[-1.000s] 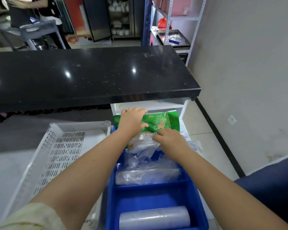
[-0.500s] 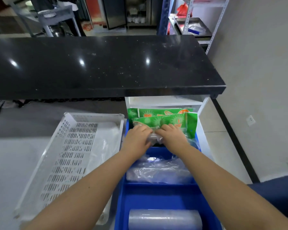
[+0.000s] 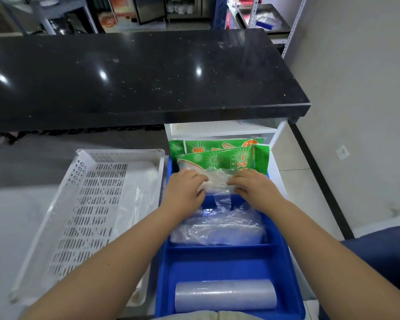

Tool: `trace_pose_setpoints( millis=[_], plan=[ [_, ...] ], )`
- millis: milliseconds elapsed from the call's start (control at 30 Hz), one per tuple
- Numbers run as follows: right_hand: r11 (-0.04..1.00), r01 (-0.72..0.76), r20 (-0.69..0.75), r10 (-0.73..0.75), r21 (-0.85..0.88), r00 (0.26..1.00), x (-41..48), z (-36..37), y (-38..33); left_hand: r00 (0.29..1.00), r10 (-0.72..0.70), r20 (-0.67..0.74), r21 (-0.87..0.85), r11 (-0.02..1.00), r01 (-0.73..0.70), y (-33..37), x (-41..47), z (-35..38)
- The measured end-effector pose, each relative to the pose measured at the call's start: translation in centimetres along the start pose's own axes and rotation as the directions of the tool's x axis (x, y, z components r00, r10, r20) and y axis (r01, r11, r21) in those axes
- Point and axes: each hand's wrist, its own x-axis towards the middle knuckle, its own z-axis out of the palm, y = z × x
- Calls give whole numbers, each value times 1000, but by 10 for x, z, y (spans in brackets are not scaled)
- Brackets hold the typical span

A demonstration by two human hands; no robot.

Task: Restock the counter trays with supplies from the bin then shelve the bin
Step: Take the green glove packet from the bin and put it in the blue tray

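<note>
A blue divided tray (image 3: 284, 269) lies in front of me. Its far compartment holds green glove packets (image 3: 219, 155) standing on edge. My left hand (image 3: 185, 190) and my right hand (image 3: 252, 188) both grip the clear lower part of the nearest green packet (image 3: 217, 181), one at each end. The middle compartment holds crumpled clear plastic bags (image 3: 217, 229). A clear plastic roll (image 3: 224, 295) lies in the near compartment. To the left stands a white perforated bin (image 3: 86, 211) with clear plastic (image 3: 139, 204) along its right side.
A black stone countertop (image 3: 136, 75) overhangs the far end of the tray. A white shelf unit (image 3: 224, 130) sits under it. Grey wall and tiled floor lie to the right. Metal racks (image 3: 263, 17) stand beyond the counter.
My hands have slid apart along the nearest green packet, from close together to one at each end. The view has tilted down and closer.
</note>
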Motion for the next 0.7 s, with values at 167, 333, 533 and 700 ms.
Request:
trace_pose_setpoints(
  millis=[167,333,533,700],
  plan=[
    [984,-180,172,177,7,969,8,0,-2,985,55,166,54,996,-65,2,-7,8],
    [962,-270,339,268,-43,902,10,-3,-3,979,23,201,68,997,-37,3,-10,10],
    [984,-163,101,170,-76,980,0,-21,-19,1000,3,22,40,999,-4,7,-16,-7],
    [996,-29,-45,26,-85,999,1,-38,-51,984,-24,-178,26,999,29,12,-14,-33]
  ],
)
